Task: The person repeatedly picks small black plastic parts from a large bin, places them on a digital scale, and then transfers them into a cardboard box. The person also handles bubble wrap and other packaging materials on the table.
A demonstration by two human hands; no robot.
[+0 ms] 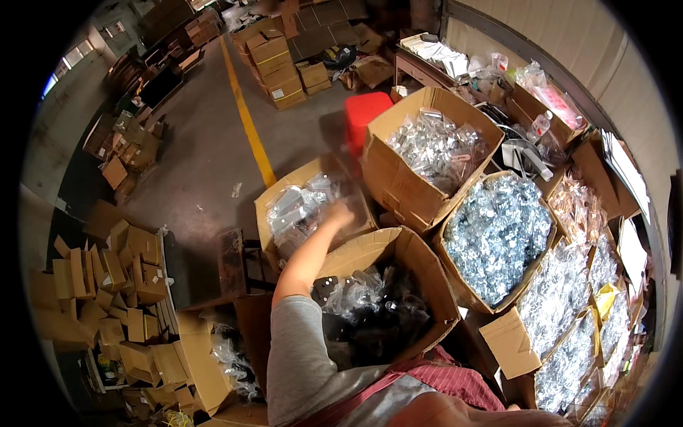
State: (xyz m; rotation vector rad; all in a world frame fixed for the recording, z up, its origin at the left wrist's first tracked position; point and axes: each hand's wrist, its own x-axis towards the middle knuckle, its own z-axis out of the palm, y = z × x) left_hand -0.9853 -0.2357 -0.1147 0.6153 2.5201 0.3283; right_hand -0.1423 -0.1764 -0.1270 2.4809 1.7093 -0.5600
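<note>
My left arm, in a grey sleeve, reaches forward over an open cardboard box (265,235) of clear plastic bags. My left hand (340,213) is at the box's right side, over or among the bags (295,206). Motion smears its fingers, and whether it holds anything is hidden. Just nearer, below my forearm, stands a larger cardboard box (437,285) with clear bags and dark parts (377,306). My right hand does not show.
Right of my hand stand a box of bagged silvery parts (434,149) and one of bluish bagged pieces (498,235). A red stool (366,114) is behind. Cardboard scraps (121,285) pile at left. A yellow line (242,107) crosses the floor.
</note>
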